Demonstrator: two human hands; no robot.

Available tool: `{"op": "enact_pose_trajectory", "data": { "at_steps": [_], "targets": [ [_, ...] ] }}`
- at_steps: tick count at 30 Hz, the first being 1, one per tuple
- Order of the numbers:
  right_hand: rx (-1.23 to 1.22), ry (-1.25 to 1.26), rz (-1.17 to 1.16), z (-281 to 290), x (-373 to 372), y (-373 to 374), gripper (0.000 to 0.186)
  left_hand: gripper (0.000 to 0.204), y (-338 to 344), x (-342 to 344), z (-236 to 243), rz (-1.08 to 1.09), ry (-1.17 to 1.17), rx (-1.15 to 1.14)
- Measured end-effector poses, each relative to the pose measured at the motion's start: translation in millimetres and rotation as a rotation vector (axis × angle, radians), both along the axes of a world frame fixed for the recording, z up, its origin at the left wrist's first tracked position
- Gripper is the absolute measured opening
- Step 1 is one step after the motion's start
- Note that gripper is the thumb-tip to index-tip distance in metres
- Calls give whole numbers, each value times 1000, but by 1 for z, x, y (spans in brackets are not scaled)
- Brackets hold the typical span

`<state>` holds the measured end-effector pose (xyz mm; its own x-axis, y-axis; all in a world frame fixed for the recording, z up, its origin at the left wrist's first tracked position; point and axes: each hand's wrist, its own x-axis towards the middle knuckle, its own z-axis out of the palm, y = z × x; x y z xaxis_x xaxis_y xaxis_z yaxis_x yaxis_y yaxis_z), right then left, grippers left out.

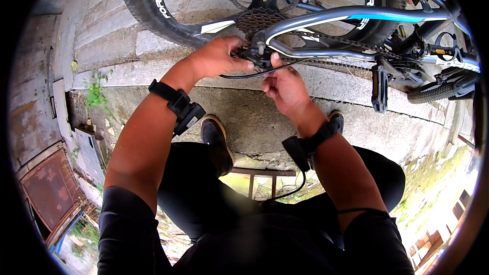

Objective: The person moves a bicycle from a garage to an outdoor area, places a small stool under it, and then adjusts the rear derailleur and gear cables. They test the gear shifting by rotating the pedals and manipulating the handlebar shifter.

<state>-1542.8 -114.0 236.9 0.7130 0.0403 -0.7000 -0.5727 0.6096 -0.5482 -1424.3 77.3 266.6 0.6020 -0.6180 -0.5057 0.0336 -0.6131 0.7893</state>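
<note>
A bicycle's rear derailleur (259, 57), black and grey, sits below the cassette (259, 22) at the hub of the rear wheel. My left hand (216, 57) holds it from the left, thumb across its near side and the other fingers partly hidden behind it. Just right of it is my right hand (289, 85), thumb raised against the derailleur's edge and the other fingers curled in. Whatever those fingers grip is too small to make out. A thin black cable (239, 77) loops below the derailleur and passes by my right thumb.
The dark grey and blue bicycle frame (336, 14) stretches to the right, with a chain (346, 46) and a black pedal (379, 87). The spoked rear wheel (147, 7) stands on a concrete ledge (168, 79). My shoes (214, 135) are beneath my hands. A rusty panel (51, 186) lies at left.
</note>
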Motion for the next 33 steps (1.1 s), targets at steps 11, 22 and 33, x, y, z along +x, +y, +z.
{"op": "enact_pose_trajectory", "data": {
  "at_steps": [11,22,33],
  "targets": [
    [-110,-64,-34,-3,-5,8,43,40,1,-7,11,42,11,32],
    [125,-120,-199,-2,-14,44,49,38,2,-9,10,19,-59,71],
    [120,-119,-231,-11,-11,49,56,39,3,-6,17,-22,-56,87]
  ]
}}
